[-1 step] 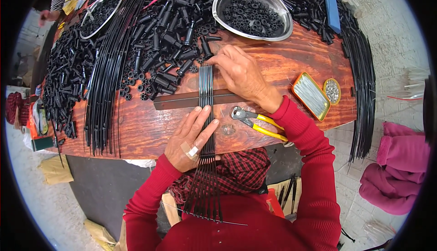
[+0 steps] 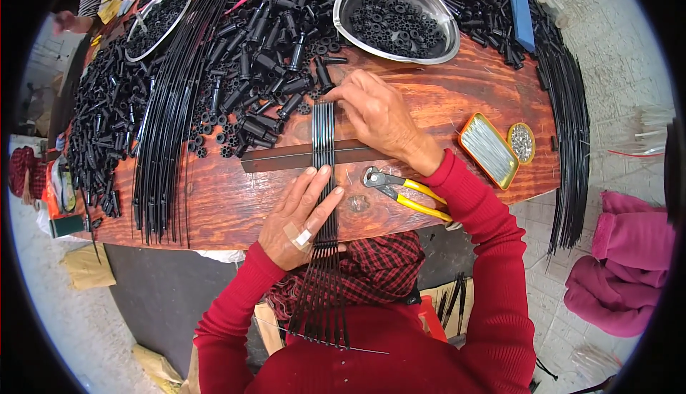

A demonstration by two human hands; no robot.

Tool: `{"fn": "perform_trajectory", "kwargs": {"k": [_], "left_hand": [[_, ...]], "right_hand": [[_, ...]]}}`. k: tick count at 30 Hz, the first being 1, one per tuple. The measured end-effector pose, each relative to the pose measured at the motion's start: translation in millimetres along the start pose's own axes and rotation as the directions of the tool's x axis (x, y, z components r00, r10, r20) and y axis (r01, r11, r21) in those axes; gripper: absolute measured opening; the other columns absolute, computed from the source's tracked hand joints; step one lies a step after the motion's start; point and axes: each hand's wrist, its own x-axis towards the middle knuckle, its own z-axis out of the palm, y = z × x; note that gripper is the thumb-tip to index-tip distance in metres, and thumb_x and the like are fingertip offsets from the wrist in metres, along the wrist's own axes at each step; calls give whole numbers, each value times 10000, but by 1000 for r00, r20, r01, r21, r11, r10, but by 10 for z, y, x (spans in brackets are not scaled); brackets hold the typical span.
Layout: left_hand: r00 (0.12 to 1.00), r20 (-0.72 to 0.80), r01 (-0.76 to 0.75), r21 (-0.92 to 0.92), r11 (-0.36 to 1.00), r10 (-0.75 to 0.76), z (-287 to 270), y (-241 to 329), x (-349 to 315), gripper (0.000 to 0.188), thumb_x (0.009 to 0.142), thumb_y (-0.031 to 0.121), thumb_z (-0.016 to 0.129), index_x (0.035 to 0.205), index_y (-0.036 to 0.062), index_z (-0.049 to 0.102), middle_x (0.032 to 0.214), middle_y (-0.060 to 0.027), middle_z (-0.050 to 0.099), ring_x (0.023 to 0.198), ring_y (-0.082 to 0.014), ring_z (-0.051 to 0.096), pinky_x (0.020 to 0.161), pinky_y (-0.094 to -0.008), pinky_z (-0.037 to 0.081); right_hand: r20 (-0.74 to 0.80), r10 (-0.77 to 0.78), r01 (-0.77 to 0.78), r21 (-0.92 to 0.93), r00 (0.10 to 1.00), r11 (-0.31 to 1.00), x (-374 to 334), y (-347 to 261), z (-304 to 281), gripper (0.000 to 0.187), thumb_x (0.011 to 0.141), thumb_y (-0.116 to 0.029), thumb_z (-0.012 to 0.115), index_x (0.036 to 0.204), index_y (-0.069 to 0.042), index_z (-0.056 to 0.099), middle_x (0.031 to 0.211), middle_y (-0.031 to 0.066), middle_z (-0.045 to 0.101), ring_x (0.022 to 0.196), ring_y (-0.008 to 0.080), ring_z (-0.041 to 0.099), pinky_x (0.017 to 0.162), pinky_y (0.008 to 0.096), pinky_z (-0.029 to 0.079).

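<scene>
A flat row of thin black umbrella ribs [image 2: 323,126] lies over the table's near edge, its lower ends fanning out above my lap. Across these ribs rests my left hand [image 2: 294,221], fingers stretched over them and a fingertip showing at their other side; it wears a plaster. My right hand [image 2: 375,112] is closed in a pinch at the far ends of the ribs. What its fingertips hold is too small to make out. Under the ribs runs a dark, straight bar [image 2: 279,158]. Pincers with yellow handles [image 2: 404,192] lie beside my right wrist.
Black tubes and rings [image 2: 264,58] are heaped at the back left, beside long black ribs [image 2: 168,108]. A metal bowl [image 2: 341,19] contains small rings. At right are a tin of wire pins [image 2: 489,151], a round tin [image 2: 521,142] and hanging ribs [image 2: 568,144]. A co-worker's hand [image 2: 71,22] shows far left.
My hands and the ribs stay in place. Only the co-worker's hand at the far left has shifted slightly.
</scene>
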Motion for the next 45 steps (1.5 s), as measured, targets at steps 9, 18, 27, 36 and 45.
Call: {"fn": "perform_trajectory", "kwargs": {"k": [9,18,27,36,45], "left_hand": [[1000,3,3,0,1000,-3,-1,22,9,789,733,383,800,1413,104,512,1524,-194,398,1359,-415,424,1104,-500,400],[1000,20,12,-25,1000,-12,-28,14,12,825,717,392,808,1426,110,497,1534,-188,388,1361,-419,415,1110,-505,393],[999,14,-33,-8,999,33,-2,-24,-26,779,797,464,729,1439,102,478,1545,-195,371,1403,-399,375,1142,-505,343],[991,-37,-130,45,991,131,3,-15,-63,875,776,543,735,1452,70,443,1539,-229,356,1384,-451,374,1117,-525,369],[994,-18,-109,106,988,112,84,324,-477,876,735,488,791,1437,73,472,1529,-218,378,1379,-437,394,1097,-521,389]], "right_hand": [[-15,4,-2,117,1000,993,37,-13,-17,212,806,96,592,971,-14,665,861,120,566,815,297,607,718,394,490],[57,96,-106,229,994,968,59,8,62,248,841,104,547,1032,-10,656,904,126,585,853,299,617,751,384,500],[-56,-30,43,237,998,971,188,-165,-44,426,747,146,461,1112,-16,609,1064,159,566,1006,351,561,900,421,458],[195,69,-125,290,978,949,-413,-803,-627,211,833,59,537,999,-8,648,952,120,653,907,280,654,809,382,516],[209,122,-127,10,970,992,-1082,-1258,-888,230,795,-25,670,1023,-54,659,969,106,624,956,313,612,815,415,503]]}}
